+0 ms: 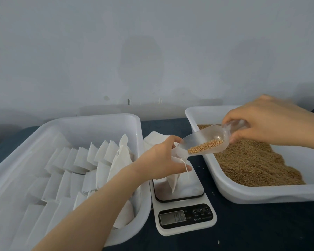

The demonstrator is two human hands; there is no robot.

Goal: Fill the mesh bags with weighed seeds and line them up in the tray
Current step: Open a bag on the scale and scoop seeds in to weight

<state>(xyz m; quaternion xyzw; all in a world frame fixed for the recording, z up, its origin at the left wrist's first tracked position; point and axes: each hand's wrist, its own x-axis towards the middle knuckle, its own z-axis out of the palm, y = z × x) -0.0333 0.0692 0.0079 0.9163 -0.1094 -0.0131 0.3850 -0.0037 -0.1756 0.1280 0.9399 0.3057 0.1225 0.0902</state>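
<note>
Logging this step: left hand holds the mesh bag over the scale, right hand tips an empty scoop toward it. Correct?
No: the head view shows seeds in the scoop. Left hand, mesh bag, scale and right hand are as stated.

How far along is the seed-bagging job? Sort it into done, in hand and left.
Done: rows of white bags lined up in the left tray. In hand: the left hand holds a mesh bag open over the scale while the right hand tips a scoop of seeds into it. Left: placing this bag, then filling the spare bags behind the scale; the seed tray holds plenty.
</note>
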